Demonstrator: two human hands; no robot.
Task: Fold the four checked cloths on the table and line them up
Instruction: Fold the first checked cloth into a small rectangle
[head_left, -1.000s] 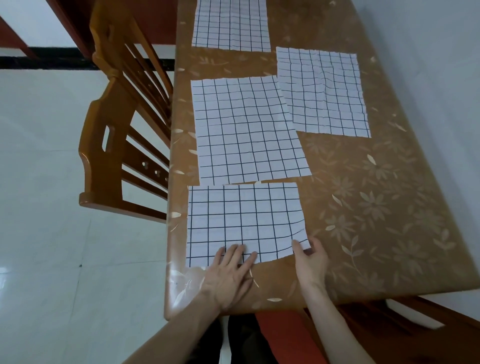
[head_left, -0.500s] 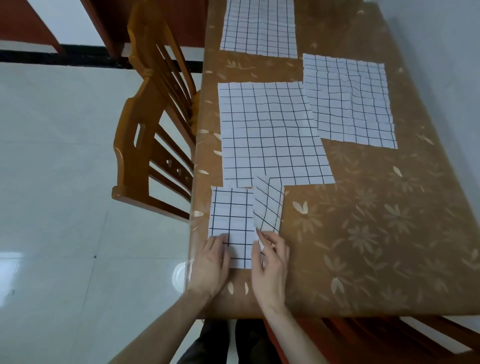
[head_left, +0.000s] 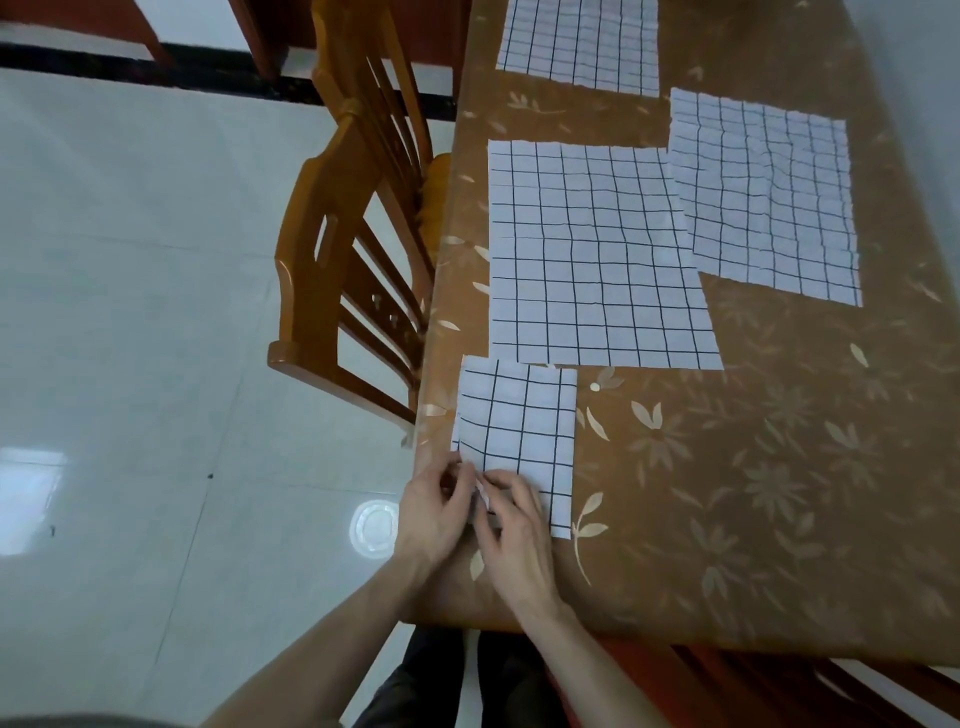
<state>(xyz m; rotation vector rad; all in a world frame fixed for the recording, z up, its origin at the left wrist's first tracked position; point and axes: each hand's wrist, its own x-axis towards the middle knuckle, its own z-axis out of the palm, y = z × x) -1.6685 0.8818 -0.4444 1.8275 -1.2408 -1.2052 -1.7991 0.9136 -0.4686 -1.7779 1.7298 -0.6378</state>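
— Since half a sec ago, what moved?
— Near white cloth w/ black grid lines (head_left: 519, 431) now lies folded flat, a narrow rectangle; the flap that stood up is down. Both hands slid to its near-left corner.
— Which way does it run?
— Long axis away from the person, at the near-left edge of the brown floral-print table (head_left: 753, 493), just touching the big flat checked cloth (head_left: 597, 254) beyond.
— Hands?
— Left hand (head_left: 434, 512) and right hand (head_left: 514, 535) meet, fingertips pinching the cloth's corner layers.
— Others?
— Wrinkled checked cloth (head_left: 763, 197) far right; farthest checked cloth (head_left: 579, 41) cut off at top. Glossy wooden chair (head_left: 353, 249) at left.
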